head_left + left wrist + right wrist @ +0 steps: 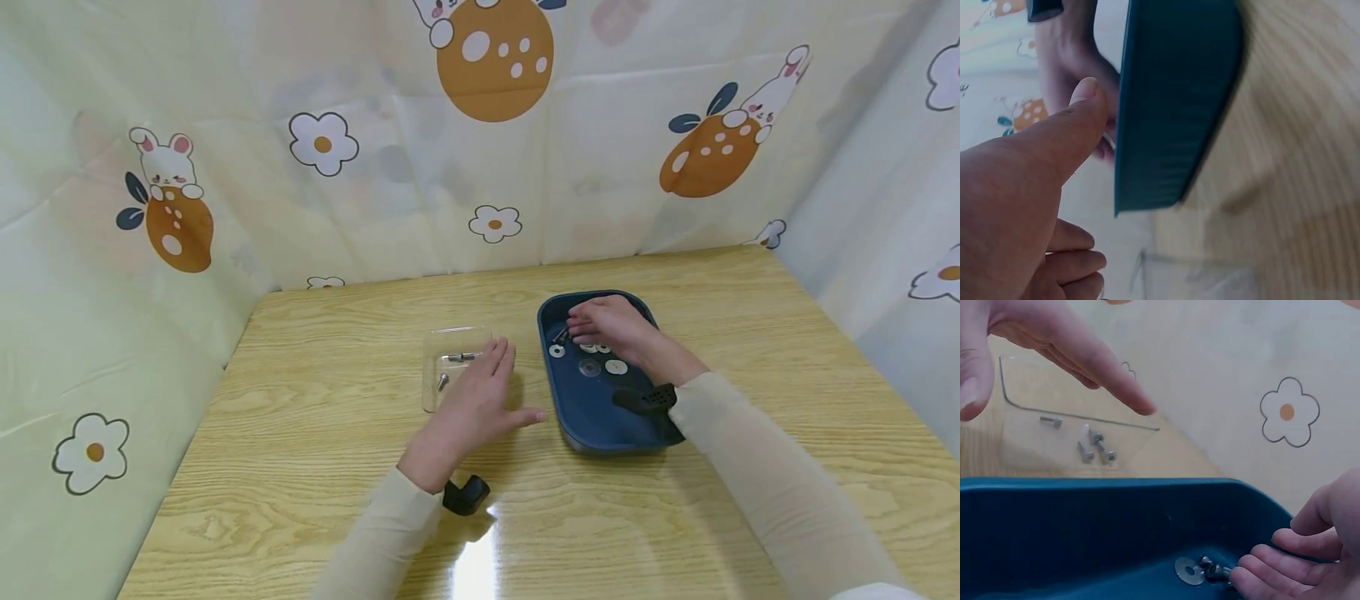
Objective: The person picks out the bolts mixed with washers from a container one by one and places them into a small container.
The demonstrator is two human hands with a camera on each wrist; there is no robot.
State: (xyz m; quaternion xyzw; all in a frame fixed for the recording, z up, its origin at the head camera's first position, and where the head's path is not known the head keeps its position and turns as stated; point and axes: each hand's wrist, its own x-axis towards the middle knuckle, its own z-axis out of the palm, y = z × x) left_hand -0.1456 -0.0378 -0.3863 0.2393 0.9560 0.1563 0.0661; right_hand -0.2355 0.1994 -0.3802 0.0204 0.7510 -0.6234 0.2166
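Blue bin [592, 417], and in it the right hand [615, 325], fingers loosely bent, beside screws [1216, 572] lying so close to washers [616, 367] that one could slip. The left hand [480, 398], thumb spread wide, might nudge the tray [435, 346].

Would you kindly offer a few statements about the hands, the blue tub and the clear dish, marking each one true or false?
1. The right hand reaches into the blue tub, while the left hand is outside it. True.
2. Metal screws lie in the clear dish. True.
3. The clear dish stands to the right of the blue tub. False: it stands to the left.
4. Flat washers lie in the blue tub. True.
5. The left hand pinches a washer. False: it holds nothing.
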